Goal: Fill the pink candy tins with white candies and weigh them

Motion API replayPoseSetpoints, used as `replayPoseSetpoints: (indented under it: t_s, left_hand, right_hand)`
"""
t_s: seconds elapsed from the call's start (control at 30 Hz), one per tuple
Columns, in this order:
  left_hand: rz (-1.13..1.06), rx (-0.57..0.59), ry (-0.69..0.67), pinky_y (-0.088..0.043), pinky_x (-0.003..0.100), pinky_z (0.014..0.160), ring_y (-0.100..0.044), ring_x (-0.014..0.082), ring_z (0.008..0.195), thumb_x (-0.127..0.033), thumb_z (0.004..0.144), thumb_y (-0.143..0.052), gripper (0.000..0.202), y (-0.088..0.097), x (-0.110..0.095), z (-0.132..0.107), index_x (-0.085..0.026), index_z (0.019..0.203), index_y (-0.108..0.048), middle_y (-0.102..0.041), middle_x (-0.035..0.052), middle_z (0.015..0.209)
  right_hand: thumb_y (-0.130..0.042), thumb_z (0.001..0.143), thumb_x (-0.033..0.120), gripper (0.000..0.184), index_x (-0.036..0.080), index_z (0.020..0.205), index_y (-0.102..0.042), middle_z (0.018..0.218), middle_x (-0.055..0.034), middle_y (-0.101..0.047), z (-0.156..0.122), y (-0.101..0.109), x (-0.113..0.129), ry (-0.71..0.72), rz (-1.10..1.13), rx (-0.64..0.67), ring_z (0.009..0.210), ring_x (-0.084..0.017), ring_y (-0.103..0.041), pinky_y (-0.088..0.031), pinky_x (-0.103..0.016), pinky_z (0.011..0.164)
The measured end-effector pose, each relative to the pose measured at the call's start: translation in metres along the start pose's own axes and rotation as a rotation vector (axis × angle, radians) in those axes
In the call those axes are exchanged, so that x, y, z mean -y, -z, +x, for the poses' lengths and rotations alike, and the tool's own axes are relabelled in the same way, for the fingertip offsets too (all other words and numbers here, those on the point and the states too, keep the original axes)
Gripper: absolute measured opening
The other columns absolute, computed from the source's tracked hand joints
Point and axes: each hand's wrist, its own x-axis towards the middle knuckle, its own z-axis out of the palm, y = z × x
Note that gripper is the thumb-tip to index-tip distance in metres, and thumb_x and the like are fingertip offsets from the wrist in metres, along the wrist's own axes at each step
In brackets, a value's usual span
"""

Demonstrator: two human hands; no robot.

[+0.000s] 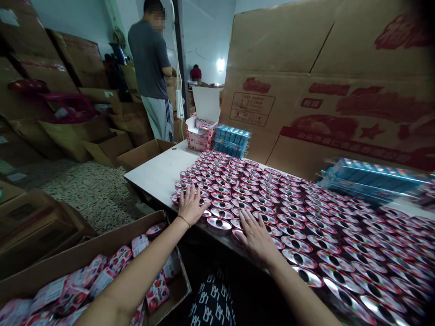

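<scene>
Many small oval containers (220, 223), with pink-red rims, shiny tops and a dark round middle, stand in close rows over the table. My left hand (191, 207) lies over the left front corner of these rows, its fingers spread and touching the tops. A thin band circles that wrist. Farther right, my right hand (255, 233) rests on the front rows, palm down with fingers stretched out. Neither hand holds anything that I can see. The containers beneath both palms are hidden.
A carton (176, 271) of strawberry-printed packs (158, 290) sits below my left arm. The white table (152, 174) carries a printed display box (200, 136), blue packs (231, 140) and more blue packs (370, 181). Cardboard (272, 90) stands behind. A person (149, 68) stands beyond.
</scene>
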Motion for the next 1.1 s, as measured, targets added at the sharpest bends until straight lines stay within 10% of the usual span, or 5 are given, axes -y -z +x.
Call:
replayPoseSetpoints:
  t_s: [0.3,1.1]
  left_hand:
    - [0.022,0.158,0.005,-0.002,0.055,0.104,-0.004,0.0316,0.134,-0.066,0.078,-0.019,0.078,-0.009,-0.006,0.063,-0.017,0.138,-0.019,-0.009,0.0112,0.147]
    - [-0.006,0.203,0.013,-0.009,0.06,0.101,-0.007,0.0317,0.133,-0.07,0.075,-0.017,0.078,-0.02,-0.004,0.061,-0.024,0.137,-0.022,-0.01,0.0081,0.147]
  right_hand:
    - [-0.015,0.086,0.058,0.068,0.015,0.138,-0.022,0.144,-0.0072,-0.018,0.001,0.001,0.0,-0.006,0.016,0.019,0.133,-0.021,-0.013,-0.004,-0.049,0.108]
    - [-0.014,0.086,0.058,0.068,0.015,0.138,-0.023,0.144,-0.0062,-0.017,-0.001,0.006,0.001,-0.015,0.046,0.022,0.133,-0.02,-0.011,-0.002,-0.049,0.108]
